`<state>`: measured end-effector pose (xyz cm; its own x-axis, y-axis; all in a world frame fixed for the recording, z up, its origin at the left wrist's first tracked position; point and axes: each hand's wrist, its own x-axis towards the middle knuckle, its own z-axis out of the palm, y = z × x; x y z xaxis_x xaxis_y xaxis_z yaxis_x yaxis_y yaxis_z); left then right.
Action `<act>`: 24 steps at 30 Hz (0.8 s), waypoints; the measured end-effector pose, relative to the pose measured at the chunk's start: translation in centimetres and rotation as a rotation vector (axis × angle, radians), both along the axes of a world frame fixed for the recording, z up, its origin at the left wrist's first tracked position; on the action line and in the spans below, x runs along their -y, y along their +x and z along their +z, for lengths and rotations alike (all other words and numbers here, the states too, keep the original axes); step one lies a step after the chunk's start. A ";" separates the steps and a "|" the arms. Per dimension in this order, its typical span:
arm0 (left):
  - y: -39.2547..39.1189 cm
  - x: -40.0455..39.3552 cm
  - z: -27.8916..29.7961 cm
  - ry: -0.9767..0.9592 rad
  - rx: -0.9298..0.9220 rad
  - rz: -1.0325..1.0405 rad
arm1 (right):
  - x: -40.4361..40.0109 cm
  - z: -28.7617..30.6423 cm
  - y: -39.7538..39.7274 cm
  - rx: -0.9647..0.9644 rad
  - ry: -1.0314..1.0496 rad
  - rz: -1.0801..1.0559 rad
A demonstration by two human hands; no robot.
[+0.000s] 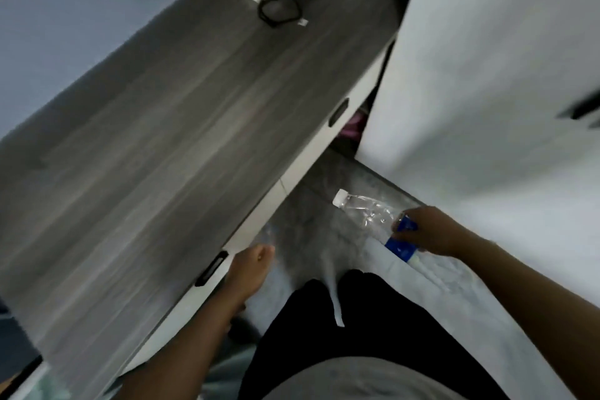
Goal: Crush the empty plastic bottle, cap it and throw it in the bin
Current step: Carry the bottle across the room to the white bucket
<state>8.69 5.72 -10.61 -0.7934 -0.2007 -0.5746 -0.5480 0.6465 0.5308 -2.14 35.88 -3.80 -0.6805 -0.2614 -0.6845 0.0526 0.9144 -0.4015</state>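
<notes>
A clear plastic bottle with a white cap and a blue label is held over the floor at lower right, its capped end pointing up-left. The bottle's body looks crumpled. My right hand is shut on the bottle around the blue label. My left hand hangs near the desk's front edge with fingers curled into a loose fist, holding nothing. No bin shows in this blurred view.
A grey wood-grain desk with white drawer fronts and dark handles fills the left. Black cables and small white items lie at its far end. A white cabinet stands at right. My dark trouser legs are below.
</notes>
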 end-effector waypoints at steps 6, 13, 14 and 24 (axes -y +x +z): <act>0.7 -0.3 -2.9 -0.075 0.173 -0.120 | -6.9 -2.9 5.0 0.105 0.076 -0.254; 0.1 -5.3 -4.5 -0.154 0.205 -0.282 | -14.0 -5.0 11.3 0.176 0.110 -0.410; -0.2 -6.1 -4.5 -0.165 0.189 -0.322 | -14.6 -5.2 12.2 0.181 0.115 -0.442; -6.5 -10.8 -4.8 -0.132 0.178 -0.672 | -16.4 -7.6 21.3 0.273 0.133 -0.884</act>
<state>2.20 16.49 -15.43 -0.6659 0.2225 -0.7121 -0.0786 0.9282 0.3636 19.19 52.24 -11.39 -0.4058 0.3661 -0.8374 0.8281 0.5349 -0.1675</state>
